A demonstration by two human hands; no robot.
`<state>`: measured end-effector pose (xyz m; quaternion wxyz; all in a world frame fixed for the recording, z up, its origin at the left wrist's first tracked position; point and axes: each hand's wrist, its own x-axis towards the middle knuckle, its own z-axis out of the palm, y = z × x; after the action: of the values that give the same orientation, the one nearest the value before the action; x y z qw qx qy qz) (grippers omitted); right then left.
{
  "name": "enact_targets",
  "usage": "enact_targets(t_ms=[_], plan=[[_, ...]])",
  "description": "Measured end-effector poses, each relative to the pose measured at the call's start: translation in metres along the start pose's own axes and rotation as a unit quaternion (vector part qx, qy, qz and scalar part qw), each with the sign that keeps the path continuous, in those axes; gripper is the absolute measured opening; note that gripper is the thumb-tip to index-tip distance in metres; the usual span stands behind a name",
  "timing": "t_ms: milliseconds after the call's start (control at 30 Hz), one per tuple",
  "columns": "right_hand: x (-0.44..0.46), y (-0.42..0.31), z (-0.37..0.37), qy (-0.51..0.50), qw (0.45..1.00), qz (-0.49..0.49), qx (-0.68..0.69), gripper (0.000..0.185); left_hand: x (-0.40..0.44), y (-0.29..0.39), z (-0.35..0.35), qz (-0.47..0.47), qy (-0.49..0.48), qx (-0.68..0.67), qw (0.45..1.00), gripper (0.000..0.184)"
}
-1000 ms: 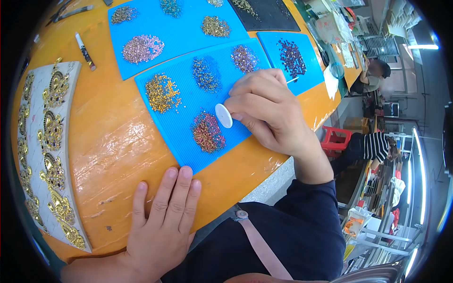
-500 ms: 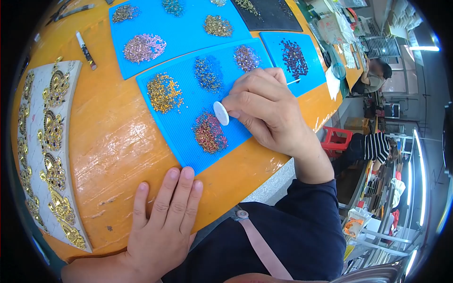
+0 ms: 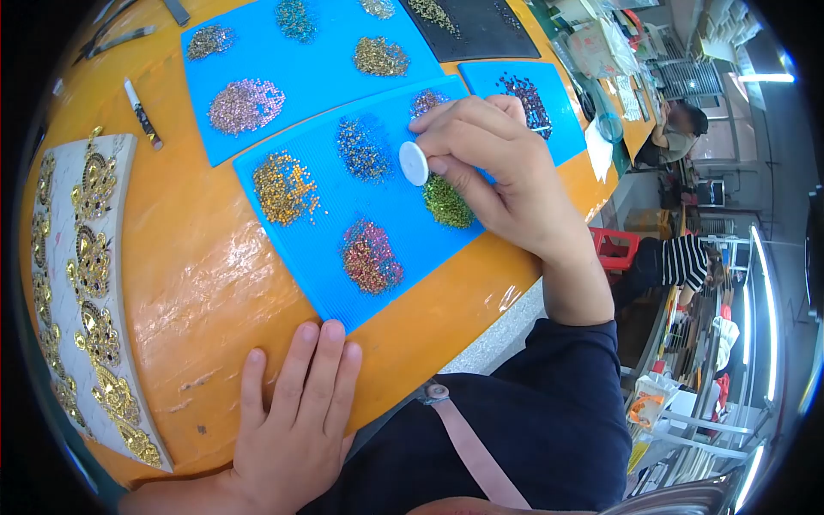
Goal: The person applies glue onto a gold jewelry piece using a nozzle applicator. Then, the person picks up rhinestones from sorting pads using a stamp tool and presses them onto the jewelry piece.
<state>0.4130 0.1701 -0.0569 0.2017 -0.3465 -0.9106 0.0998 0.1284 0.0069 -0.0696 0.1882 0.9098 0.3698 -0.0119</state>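
My right hand [image 3: 493, 163] pinches a small white disc [image 3: 414, 164] above the ribbed blue mat [image 3: 318, 249]. Green beads [image 3: 448, 202] show just below the disc, partly covered by the hand. Orange beads [image 3: 286, 187], blue-gold beads [image 3: 363, 149] and red-pink beads [image 3: 372, 257] lie in separate piles on the same mat. A thin pale stick end shows beyond the knuckles. My left hand [image 3: 300, 412] lies flat with fingers spread on the orange table [image 3: 197, 283], its fingertips by the mat's near corner.
At the left lies a white board [image 3: 116, 318] with gold ornaments. A pen [image 3: 142, 113] is near it. Farther back are another blue mat [image 3: 300, 77] with bead piles, a small blue mat [image 3: 562, 129] with dark beads and a black mat [image 3: 481, 39]. Two people are at the right.
My right hand has moved up and away from the red-pink beads with the disc, uncovering the green pile. The view has shifted slightly. My left hand stays flat.
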Motion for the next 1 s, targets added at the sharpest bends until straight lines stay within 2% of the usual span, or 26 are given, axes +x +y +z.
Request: enact_targets(t_ms=[433, 733, 833, 900, 1000], plan=[[0.001, 0.001, 0.004, -0.013, 1.000, 0.000, -0.011, 0.014, -0.002, -0.002, 0.001, 0.008, 0.002, 0.010, 1.000, 0.094], [-0.002, 0.004, -0.006, 0.031, 0.999, -0.010, -0.004, 0.012, -0.002, -0.001, 0.001, 0.004, 0.000, 0.001, 1.000, 0.094], [-0.008, 0.013, -0.024, 0.052, 0.998, 0.007, -0.019, 0.010, -0.002, -0.002, 0.001, 0.007, -0.006, 0.006, 1.000, 0.093], [-0.018, 0.025, -0.028, 0.073, 0.995, 0.067, -0.008, 0.008, -0.002, -0.001, 0.001, 0.006, -0.006, 0.009, 1.000, 0.092], [-0.029, 0.034, -0.026, 0.068, 0.994, 0.088, -0.012, 0.006, -0.003, 0.000, 0.002, 0.001, -0.008, 0.011, 1.000, 0.090]])
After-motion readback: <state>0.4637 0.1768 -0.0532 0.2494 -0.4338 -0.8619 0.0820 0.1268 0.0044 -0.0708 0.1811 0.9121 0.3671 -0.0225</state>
